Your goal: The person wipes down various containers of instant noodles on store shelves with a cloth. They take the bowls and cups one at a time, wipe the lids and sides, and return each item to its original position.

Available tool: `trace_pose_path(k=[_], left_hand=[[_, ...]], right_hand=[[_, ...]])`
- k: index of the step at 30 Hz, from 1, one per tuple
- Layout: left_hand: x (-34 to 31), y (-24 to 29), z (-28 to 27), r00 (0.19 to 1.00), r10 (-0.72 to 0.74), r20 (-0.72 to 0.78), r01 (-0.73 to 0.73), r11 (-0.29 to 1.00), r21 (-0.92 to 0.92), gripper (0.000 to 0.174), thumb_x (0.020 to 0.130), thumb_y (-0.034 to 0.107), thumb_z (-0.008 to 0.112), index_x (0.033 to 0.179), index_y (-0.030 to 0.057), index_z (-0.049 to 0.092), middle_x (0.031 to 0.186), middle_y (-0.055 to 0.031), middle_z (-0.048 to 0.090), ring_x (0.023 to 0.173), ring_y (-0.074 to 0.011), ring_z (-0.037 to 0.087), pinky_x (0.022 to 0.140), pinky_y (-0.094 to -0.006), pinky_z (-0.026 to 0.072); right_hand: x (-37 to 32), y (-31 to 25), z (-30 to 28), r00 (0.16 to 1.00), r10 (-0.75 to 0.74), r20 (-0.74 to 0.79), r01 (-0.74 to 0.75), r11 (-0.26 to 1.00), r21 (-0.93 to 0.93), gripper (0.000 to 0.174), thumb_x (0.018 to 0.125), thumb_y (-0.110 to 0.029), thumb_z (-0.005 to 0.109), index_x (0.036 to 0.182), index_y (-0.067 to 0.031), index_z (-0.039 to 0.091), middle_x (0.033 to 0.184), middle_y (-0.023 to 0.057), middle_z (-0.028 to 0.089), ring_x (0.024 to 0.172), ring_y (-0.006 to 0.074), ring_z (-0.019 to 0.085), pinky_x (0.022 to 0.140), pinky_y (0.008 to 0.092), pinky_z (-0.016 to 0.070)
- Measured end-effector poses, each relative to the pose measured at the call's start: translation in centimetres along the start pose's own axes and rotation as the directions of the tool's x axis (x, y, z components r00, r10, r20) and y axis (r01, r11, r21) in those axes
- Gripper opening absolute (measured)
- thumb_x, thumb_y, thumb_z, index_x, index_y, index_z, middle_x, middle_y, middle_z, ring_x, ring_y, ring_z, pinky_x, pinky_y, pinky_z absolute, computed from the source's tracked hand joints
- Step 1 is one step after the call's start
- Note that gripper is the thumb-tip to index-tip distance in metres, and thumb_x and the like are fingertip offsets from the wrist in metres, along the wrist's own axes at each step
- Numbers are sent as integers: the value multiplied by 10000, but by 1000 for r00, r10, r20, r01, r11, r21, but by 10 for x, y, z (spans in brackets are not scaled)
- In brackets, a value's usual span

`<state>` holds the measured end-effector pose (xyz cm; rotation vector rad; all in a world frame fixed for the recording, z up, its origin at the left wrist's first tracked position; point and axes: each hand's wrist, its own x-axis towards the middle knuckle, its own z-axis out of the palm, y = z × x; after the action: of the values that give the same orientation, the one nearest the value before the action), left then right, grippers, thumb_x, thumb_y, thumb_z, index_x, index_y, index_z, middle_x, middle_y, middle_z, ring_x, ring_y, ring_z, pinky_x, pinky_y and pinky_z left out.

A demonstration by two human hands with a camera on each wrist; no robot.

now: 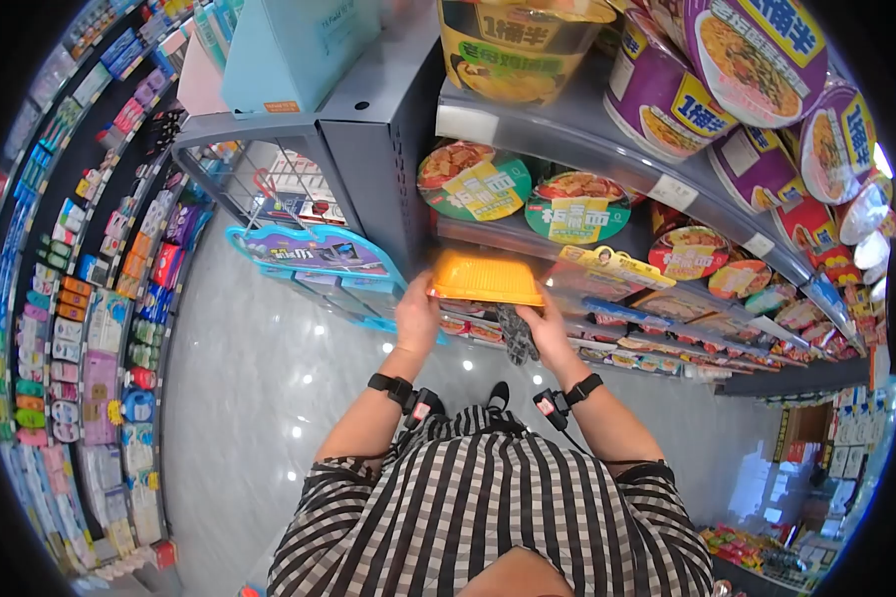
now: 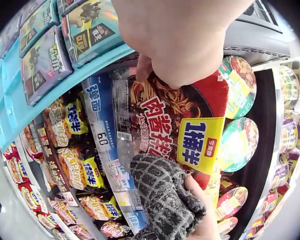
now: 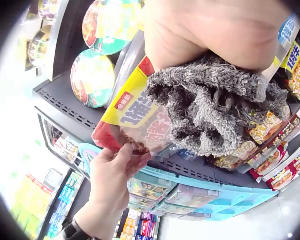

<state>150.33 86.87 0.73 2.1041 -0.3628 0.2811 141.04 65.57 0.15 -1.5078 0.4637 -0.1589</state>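
My left hand point(image 1: 417, 320) pinches the noodle pack point(image 1: 486, 279), held near the shelf point(image 1: 558, 139); my right hand point(image 1: 556, 341) grips its other end alongside bunched cloth point(image 1: 517, 334). Caution: cloth under my fingers could cause slippage.

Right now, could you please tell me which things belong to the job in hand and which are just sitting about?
In the job, it seems:
- noodle pack, in both hands
- grey cloth, held in the right hand

Just sitting about:
- purple cups
- green-lidded cups
- bagged noodles
- boxes
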Motion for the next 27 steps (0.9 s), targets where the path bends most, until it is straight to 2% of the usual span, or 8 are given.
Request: trace_pose_path(k=[3, 10, 13, 15, 22, 24, 27], left_hand=[[6, 2, 6, 1000, 6, -27, -6, 1000, 21, 348, 838, -2, 588, 1182, 21, 541, 1114, -192, 627, 1009, -390, 600, 848, -408, 497], [9, -5, 28, 993, -116, 22, 116, 993, -16, 390, 843, 18, 599, 1222, 11, 508, 1147, -216, 605, 1021, -394, 596, 859, -403, 493], [13, -6, 34, 986, -156, 60, 163, 979, -121, 372, 866, 70, 577, 1221, -4, 495, 1176, -239, 573, 1064, -420, 550, 874, -433, 469], [22, -7, 37, 997, -79, 13, 79, 996, -36, 389, 877, 96, 602, 1232, -8, 484, 1058, -250, 618, 916, -393, 622, 780, -408, 498], [40, -15, 47, 990, -130, 48, 132, 991, -25, 441, 906, 151, 590, 1250, -69, 425, 1004, -254, 621, 846, -338, 645, 734, -403, 501], [46, -11, 47, 976, -200, 90, 213, 960, -179, 529, 885, 252, 617, 1243, -82, 415, 1091, -307, 575, 1002, -451, 567, 840, -446, 467], [50, 6, 42, 963, -245, 110, 266, 927, -265, 609, 870, 321, 630, 1247, -101, 406, 1091, -320, 572, 1009, -456, 568, 862, -455, 457]], right_hand=[[11, -3, 0, 998, -58, 34, 57, 998, 21, 642, 849, -104, 660, 1416, -39, 366, 1286, 96, 541, 1162, 169, 508, 988, 277, 379], [33, 4, -10, 998, -9, 56, 14, 996, -91, 645, 847, -106, 661, 1414, -29, 363, 1312, 106, 520, 1192, 179, 484, 1009, 279, 359], [38, 3, -8, 998, 16, 67, -16, 1000, -8, 641, 850, -118, 663, 1408, -15, 367, 1313, 110, 519, 1187, 185, 489, 1006, 280, 361], [42, -3, -6, 999, 49, 11, -49, 998, -34, 617, 856, -146, 661, 1390, 0, 388, 1298, 119, 533, 1178, 192, 495, 1000, 282, 365], [58, 1, -1, 997, 56, 48, -55, 998, -31, 537, 868, -202, 652, 1315, 20, 454, 1262, 134, 564, 1154, 209, 516, 973, 296, 380], [61, -2, 1, 998, 49, 28, -45, 992, -116, 440, 890, -145, 620, 1272, 10, 466, 1218, 100, 564, 1105, 187, 522, 954, 299, 386], [64, -7, 4, 999, 34, 4, -33, 986, -162, 453, 886, -163, 624, 1276, 7, 470, 1228, 98, 559, 1110, 196, 521, 953, 308, 390]])
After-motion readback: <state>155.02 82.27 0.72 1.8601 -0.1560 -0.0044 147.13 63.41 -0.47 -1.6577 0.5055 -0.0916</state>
